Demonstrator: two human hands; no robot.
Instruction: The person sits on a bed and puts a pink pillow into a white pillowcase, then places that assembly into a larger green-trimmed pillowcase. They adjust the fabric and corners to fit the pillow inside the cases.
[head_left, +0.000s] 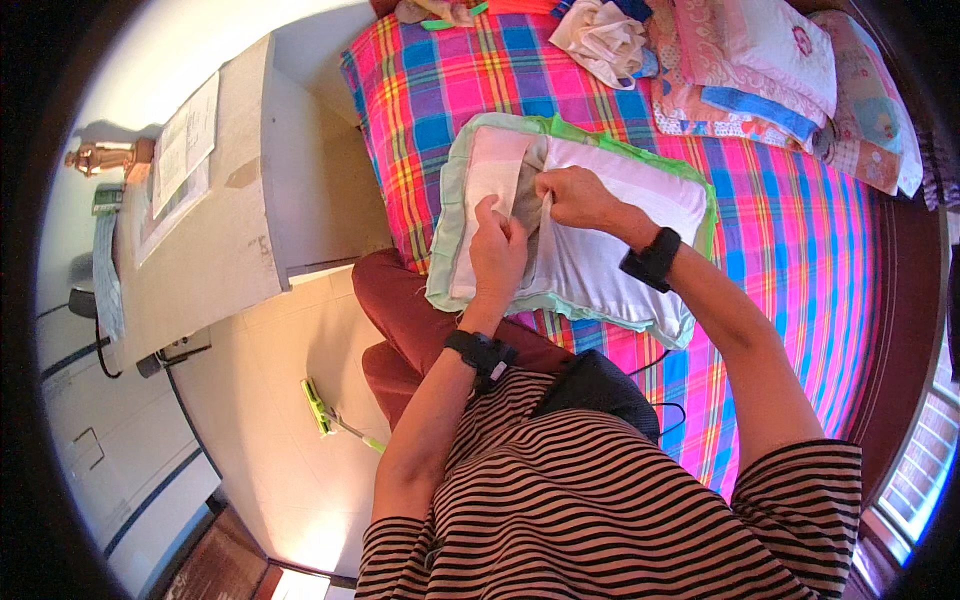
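Note:
Before me lies a pillow in a white pillow cover (637, 255) with a ruffled trim, pale mint on most sides and brighter green along the far edge. Between its two white back panels runs a gap, where a greyish inner pillow (532, 184) shows. My right hand (585, 196) grips the edge of the right panel and pulls up folds in the fabric. On the left panel, my left hand (498, 251) has its thumb and index finger at the gap's other edge; the exact pinch is partly hidden. Both wrists wear black bands.
The pillow rests on a bed with a plaid bedsheet (780, 247), partly against my crossed legs (397, 300). Folded bedding (750, 67) and a crumpled cream cloth (600, 41) sit at the far side. A cabinet (225, 195) stands left; a green mop (319, 409) is on the floor.

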